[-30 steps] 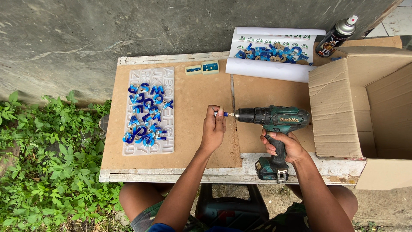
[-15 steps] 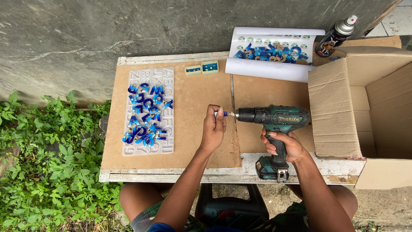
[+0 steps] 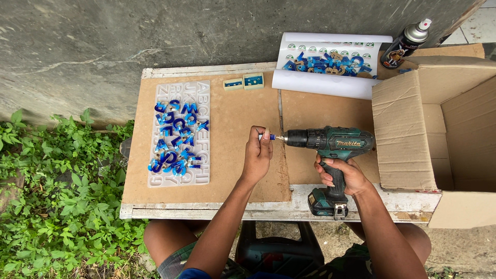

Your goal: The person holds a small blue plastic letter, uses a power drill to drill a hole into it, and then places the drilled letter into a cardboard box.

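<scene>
Now, left hand [image 3: 257,155]: pinching a small blue piece [image 3: 271,137] against the drill bit.
Right hand [image 3: 345,174]: gripping the green cordless drill [image 3: 330,144] over the worktop [image 3: 237,119].

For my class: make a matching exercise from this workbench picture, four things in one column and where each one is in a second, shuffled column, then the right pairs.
Things:
1. cordless drill
2. blue letter pieces
3. spray can
4. cardboard box

Places:
A. far right corner, behind the box
B. gripped by the right hand
C. on the white letter mould, left of the left hand
D. open, at the bench's right end

Pairs: 1-B, 2-C, 3-A, 4-D
</scene>
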